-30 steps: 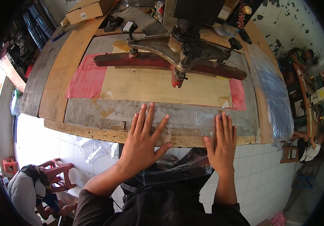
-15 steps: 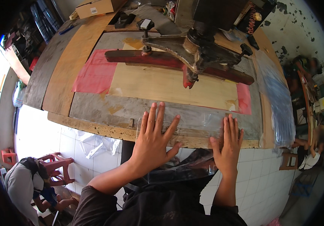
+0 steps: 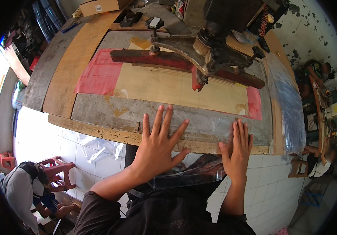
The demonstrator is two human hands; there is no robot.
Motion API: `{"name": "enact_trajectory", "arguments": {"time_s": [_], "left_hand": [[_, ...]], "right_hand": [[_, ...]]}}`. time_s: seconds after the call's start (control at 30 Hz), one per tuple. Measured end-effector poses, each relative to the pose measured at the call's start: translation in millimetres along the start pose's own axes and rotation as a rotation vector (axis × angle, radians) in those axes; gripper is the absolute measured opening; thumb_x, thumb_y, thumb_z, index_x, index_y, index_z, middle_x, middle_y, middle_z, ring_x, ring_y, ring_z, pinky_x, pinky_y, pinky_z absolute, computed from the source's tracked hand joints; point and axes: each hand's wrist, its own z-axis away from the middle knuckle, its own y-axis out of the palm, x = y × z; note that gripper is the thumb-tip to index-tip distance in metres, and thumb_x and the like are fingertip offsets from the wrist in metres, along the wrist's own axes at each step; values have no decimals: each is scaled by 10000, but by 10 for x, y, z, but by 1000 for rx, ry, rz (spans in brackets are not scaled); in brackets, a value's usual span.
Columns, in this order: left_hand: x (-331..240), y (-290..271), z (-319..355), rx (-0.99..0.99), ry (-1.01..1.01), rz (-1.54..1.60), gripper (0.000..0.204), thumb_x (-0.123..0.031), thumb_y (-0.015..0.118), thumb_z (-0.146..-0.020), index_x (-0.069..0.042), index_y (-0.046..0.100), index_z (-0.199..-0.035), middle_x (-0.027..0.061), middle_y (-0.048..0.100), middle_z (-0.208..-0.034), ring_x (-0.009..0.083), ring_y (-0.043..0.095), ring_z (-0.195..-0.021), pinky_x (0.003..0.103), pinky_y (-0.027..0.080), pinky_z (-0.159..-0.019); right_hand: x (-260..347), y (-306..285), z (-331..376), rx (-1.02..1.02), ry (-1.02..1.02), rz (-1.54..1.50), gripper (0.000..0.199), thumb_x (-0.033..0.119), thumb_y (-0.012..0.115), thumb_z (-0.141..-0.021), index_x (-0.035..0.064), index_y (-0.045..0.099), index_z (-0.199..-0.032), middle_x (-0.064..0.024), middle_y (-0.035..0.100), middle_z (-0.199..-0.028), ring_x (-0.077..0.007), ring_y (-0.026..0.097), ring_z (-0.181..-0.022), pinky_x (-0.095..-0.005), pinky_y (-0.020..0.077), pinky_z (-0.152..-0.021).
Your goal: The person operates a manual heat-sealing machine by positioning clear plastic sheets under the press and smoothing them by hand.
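Note:
My left hand (image 3: 156, 144) lies flat near the front edge of the work table, fingers spread wide, palm down. My right hand (image 3: 237, 154) rests flat further right, its thumb apart from the fingers. Under and between both hands is a clear plastic sheet (image 3: 192, 177), which hangs over the front edge toward my lap. Its outline on the grey plate (image 3: 98, 107) is hard to make out. Beyond my hands, a press head with a long red bar (image 3: 156, 59) stands over a yellowish sheet (image 3: 149, 92) with pink strips at both ends.
A stack of clear bluish plastic (image 3: 290, 117) droops over the table's right side. At the back left sits a cardboard box (image 3: 100, 7). Red stools (image 3: 57, 172) stand on the tiled floor, with a person (image 3: 23, 192) beside them at lower left. Other people are at far right.
My left hand's fingers have spread a little wider, the little finger moving left. My right hand stays in place.

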Motion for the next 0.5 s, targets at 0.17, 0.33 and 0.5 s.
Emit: {"name": "enact_trajectory", "arguments": {"time_s": [0.17,0.33,0.5], "left_hand": [[14,-24,-15,-3,5,24,791,-621,653,-982,-217,473,-1637,316,217,-1738,539,187,-1613,769,206,-1221],[8,11,0,-10,5,19,816,-624,671,-962,-214,472,-1640,316,213,-1741,534,176,-1619,769,187,-1227],[10,70,13,-57,15,52,854,-610,681,-948,-173,459,-1647,347,204,-1735,521,164,-1627,710,136,-1273]], "right_hand": [[7,-5,-3,-3,3,-12,787,426,673,-1032,51,383,-1660,-140,365,-1739,-367,274,-1634,-637,140,-1309],[73,-59,0,5,12,23,771,422,661,-1038,49,389,-1657,-149,363,-1740,-374,269,-1635,-650,131,-1304],[342,-99,-134,-10,-168,35,781,478,620,-1054,58,380,-1666,-183,323,-1751,-400,255,-1636,-682,142,-1286]]}}
